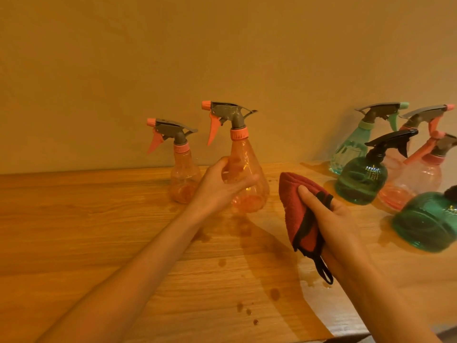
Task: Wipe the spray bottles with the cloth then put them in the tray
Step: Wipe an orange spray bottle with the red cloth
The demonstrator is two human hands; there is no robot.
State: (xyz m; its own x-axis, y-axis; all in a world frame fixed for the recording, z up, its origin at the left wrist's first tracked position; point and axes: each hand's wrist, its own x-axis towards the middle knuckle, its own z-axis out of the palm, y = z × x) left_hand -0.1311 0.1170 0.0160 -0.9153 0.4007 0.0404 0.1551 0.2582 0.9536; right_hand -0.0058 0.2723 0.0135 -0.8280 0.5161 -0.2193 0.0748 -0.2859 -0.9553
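The tall orange spray bottle [248, 174] stands upright on the wooden table [86, 219], near the wall, its nozzle pointing left. The left hand [222, 186] wraps its lower body — thumb on the near left side, fingers curled across the front. Just to the left of that bottle, and slightly behind it, a shorter orange spray bottle [184, 174] stands untouched. To the right of the tall bottle, apart from it, the right hand [331, 219] grips a folded red cloth [296, 209] with black edging, thumb pressed on its face; a black loop hangs from the cloth's lower end. Further right of the tall bottle stands a cluster: a pale teal spray bottle [356, 144] at the back, a dark green bottle with a black trigger [361, 179], clear pink bottles [420, 174] beside it, and another green bottle [427, 219] cut by the frame edge. In front of the tall bottle, wet patches and drops [247, 231] darken the wood.
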